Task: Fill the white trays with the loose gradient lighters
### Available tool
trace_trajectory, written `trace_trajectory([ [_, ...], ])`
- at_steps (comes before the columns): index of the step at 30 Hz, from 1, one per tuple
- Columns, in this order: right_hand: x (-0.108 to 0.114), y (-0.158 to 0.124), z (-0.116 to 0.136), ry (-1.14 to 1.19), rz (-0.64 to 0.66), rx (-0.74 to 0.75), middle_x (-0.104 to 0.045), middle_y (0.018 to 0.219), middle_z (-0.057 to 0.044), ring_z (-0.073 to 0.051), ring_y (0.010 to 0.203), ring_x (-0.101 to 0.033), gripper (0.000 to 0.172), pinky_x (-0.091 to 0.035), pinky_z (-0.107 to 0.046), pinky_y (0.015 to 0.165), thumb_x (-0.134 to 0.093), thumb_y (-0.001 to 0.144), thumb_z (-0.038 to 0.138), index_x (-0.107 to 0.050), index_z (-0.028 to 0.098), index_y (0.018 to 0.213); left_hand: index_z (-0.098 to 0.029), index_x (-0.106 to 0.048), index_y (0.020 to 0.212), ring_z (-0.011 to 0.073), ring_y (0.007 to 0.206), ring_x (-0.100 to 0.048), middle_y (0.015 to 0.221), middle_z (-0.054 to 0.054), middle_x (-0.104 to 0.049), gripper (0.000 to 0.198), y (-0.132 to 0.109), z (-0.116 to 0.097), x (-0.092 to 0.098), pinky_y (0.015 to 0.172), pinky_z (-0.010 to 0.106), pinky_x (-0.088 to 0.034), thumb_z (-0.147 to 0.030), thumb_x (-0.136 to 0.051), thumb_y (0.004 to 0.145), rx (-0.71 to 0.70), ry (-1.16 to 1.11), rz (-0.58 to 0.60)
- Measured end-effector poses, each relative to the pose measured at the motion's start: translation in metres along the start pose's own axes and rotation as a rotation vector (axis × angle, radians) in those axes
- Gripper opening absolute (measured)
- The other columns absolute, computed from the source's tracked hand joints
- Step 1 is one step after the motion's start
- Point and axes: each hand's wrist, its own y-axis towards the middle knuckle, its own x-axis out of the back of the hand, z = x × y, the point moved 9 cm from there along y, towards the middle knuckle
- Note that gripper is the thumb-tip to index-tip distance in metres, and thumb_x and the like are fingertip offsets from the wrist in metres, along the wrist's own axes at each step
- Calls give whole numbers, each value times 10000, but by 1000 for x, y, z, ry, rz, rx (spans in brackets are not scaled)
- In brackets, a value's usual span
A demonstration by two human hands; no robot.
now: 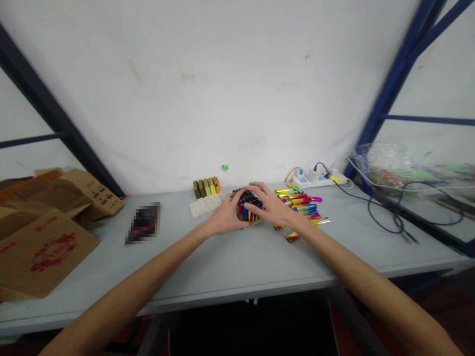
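On the desk in front of me, a tight bundle of small black-topped sticks (249,199) stands upright, its sides showing bright colours. My left hand (228,213) is curved around its left and near side. From the right, my right hand (270,205) wraps it, with fingers over the far edge and thumb across the tops. Fingers and palms hide part of the bundle. Just left of my left hand lies a white pitted tray (205,206). Behind it are short green-to-orange pieces with dark ends (207,187). Shiny metallic-coloured strips or tubes (305,208) lie scattered right of my right hand.
A white power strip (319,177) with plugs sits against the wall. Black cable (386,225) loops over the right side. Cardboard boxes (48,247) fill the left end, beside a pixelated dark item (144,223). Blue rack posts (389,94) and clear plastic (388,158) stand at right.
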Motion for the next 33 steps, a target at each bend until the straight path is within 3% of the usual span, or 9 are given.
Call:
trace_trajectory([
  [3, -14, -3, 3, 40, 55, -51, -339, 1581, -159, -295, 1444, -434, 724, -367, -486, 1211, -583, 959, 563, -338, 256, 1567, -227, -278, 1578, 386, 1276, -520, 1316, 139, -516, 1148, 8, -6, -1, 1090, 541, -477, -446, -854, 609, -71, -2, 58],
  [5, -17, -3, 1, 54, 40, -83, -339, 1588, -178, -313, 1442, -437, 801, -346, -514, 1218, -611, 943, 539, -265, 244, 1603, -226, -229, 1602, 394, 1302, -504, 1357, 152, -514, 1216, 13, -9, 1, 1096, 540, -467, -429, -859, 582, -82, -2, 77],
  [11, -12, -3, -14, 48, 26, -136, -397, 1578, -196, -320, 1410, -477, 821, -365, -515, 1193, -594, 952, 462, -208, 203, 1630, -152, -158, 1633, 410, 1309, -531, 1410, 205, -525, 1241, 23, -21, 5, 1074, 517, -476, -431, -816, 619, -56, 45, 112],
  [19, -3, -3, -22, 39, -7, -202, -490, 1527, -196, -328, 1399, -487, 776, -385, -525, 1162, -613, 933, 520, -338, 189, 1579, -172, -117, 1642, 383, 1411, -465, 1584, 188, -411, 1216, 17, -27, 3, 1161, 504, -412, -473, -805, 686, -111, 24, 50],
  [24, -4, 0, -22, 58, -11, -190, -493, 1536, -190, -312, 1404, -489, 769, -381, -500, 1171, -629, 898, 393, -344, 163, 1575, -174, -123, 1644, 394, 1409, -473, 1585, 191, -417, 1252, 19, -28, 1, 1166, 526, -407, -427, -837, 647, -102, 8, 62],
  [27, -1, 0, -34, 43, -16, -280, -519, 1518, -195, -318, 1385, -511, 739, -393, -500, 1159, -596, 871, 306, -381, 139, 1558, -178, -141, 1643, 396, 1382, -502, 1554, 188, -461, 1240, 24, -33, 2, 1149, 530, -421, -432, -836, 648, -106, 1, 57],
  [33, 6, -3, -52, 3, -10, -397, -591, 1451, -194, -319, 1294, -588, 649, -427, -499, 1119, -555, 892, 316, -469, 128, 1507, -215, -218, 1625, 381, 1479, -369, 1584, 167, -415, 1091, 20, -29, -3, 1218, 532, -320, -535, -782, 747, -70, 19, -25],
])
